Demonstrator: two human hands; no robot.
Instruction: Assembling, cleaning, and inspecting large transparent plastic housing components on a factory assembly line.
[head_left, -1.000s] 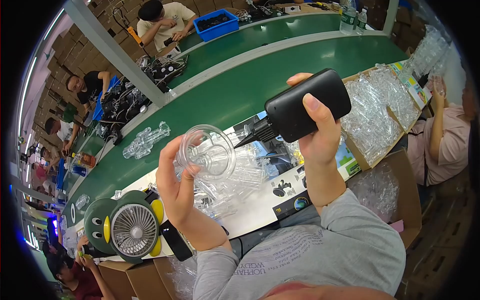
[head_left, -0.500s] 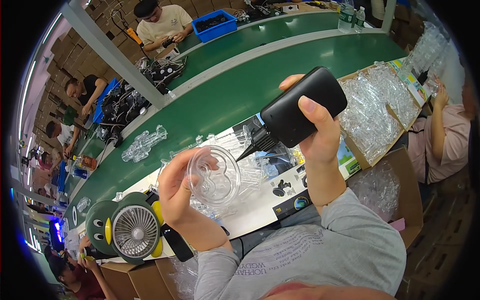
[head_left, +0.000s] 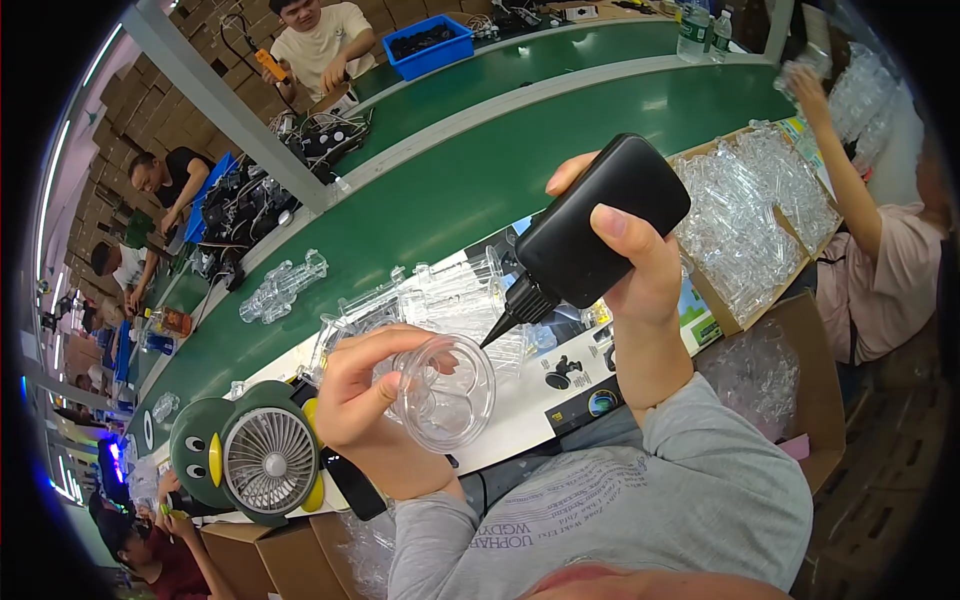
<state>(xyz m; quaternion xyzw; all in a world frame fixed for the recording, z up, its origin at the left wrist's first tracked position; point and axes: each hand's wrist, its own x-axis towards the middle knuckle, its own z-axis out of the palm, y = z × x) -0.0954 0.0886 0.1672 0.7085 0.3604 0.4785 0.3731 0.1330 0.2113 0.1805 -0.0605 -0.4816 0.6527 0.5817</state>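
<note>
My left hand (head_left: 365,385) is closed round a clear plastic part (head_left: 450,412) with a round rim, its disc face turned up and to the right. In my right hand (head_left: 640,255) is a black squeeze bottle (head_left: 605,215), gripped at its sides and tilted nozzle-down. The bottle's thin black tip (head_left: 497,328) is right at the clear part's rim; whether it touches, I cannot tell. Behind my hands, more clear plastic parts (head_left: 450,290) lie in a heap on a printed white sheet (head_left: 500,440). No liquid can be made out.
A green penguin-shaped fan (head_left: 205,450) stands at the left beside a dark phone (head_left: 352,485). To the right is an open carton (head_left: 740,235) full of clear parts. More clear parts (head_left: 283,287) lie on the green table (head_left: 420,230). Other people work around it.
My left hand has turned the clear part and lowered it slightly to the right. The bottle tip has dipped a little. A person at the right has raised an arm.
</note>
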